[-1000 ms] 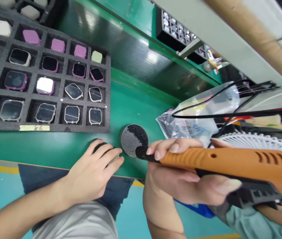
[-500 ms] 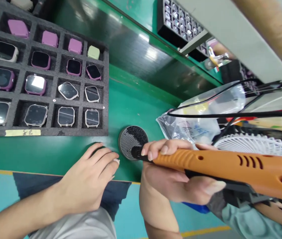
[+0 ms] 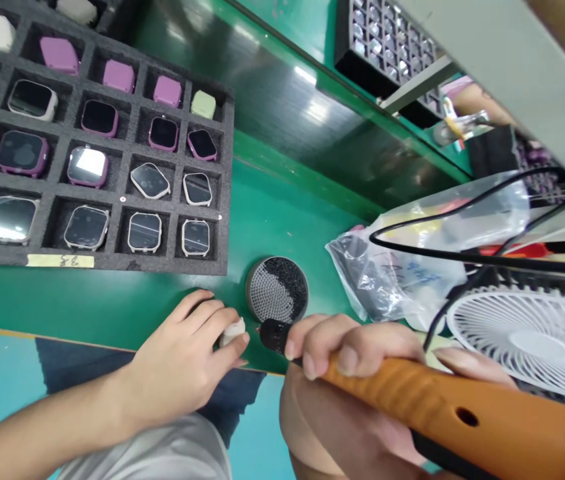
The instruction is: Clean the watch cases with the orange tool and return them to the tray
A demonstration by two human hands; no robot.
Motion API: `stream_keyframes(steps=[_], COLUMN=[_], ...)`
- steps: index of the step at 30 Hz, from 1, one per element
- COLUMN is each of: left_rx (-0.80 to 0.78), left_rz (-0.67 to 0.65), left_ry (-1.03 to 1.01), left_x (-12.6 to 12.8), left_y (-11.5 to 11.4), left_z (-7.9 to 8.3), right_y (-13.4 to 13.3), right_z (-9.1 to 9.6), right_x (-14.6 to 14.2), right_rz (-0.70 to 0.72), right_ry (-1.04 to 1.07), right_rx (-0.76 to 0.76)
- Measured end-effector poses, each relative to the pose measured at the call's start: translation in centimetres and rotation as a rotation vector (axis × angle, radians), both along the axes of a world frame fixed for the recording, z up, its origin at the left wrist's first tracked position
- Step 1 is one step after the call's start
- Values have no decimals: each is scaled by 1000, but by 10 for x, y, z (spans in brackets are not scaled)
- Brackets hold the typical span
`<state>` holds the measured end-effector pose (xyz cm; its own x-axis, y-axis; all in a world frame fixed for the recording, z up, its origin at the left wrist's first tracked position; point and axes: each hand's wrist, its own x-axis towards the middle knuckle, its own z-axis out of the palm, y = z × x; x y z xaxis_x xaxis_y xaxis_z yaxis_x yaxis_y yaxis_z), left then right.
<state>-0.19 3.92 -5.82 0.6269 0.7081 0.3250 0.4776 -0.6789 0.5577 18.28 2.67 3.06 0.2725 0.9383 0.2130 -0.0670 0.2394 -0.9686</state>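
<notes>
My left hand (image 3: 190, 357) is closed around a small pale watch (image 3: 233, 330) at the front edge of the green bench. Most of that watch hides behind my fingers. A dark rounded edge shows under the index finger. My right hand (image 3: 357, 353) grips an orange electric screwdriver (image 3: 442, 407). Its black nose points left at the pale watch, with a small gap between them. Just behind the nose stands a round screw dish (image 3: 270, 293), its dotted plate partly covered with tiny black screws.
At left lies a black foam tray (image 3: 127, 261) with smartwatches (image 3: 196, 238) in white, purple and green cases. A clear plastic bag (image 3: 402, 247), black cable (image 3: 462, 255) and white fan (image 3: 537, 343) crowd the right. Another compartment tray (image 3: 387, 43) sits behind a ledge.
The screwdriver's nose has left the screw dish and come forward toward my left hand. My left hand has turned slightly, so the pale watch shows more. The view has shifted a little.
</notes>
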Motion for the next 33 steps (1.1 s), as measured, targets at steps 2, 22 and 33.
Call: stream_keyframes(steps=[2,22,33], left_rx=[3,-16,13], left_rz=[4,10,37], left_ry=[-4,-19,-9], left_x=[1,1,1], left_y=[0,2,0], left_z=[0,4,3], right_y=[0,7,17], right_z=[-4,-3,-12], right_x=[-1,-17,-7], right_rz=[-5,-17,124], right_ry=[-5,-39,50], right_rx=[18,3,68])
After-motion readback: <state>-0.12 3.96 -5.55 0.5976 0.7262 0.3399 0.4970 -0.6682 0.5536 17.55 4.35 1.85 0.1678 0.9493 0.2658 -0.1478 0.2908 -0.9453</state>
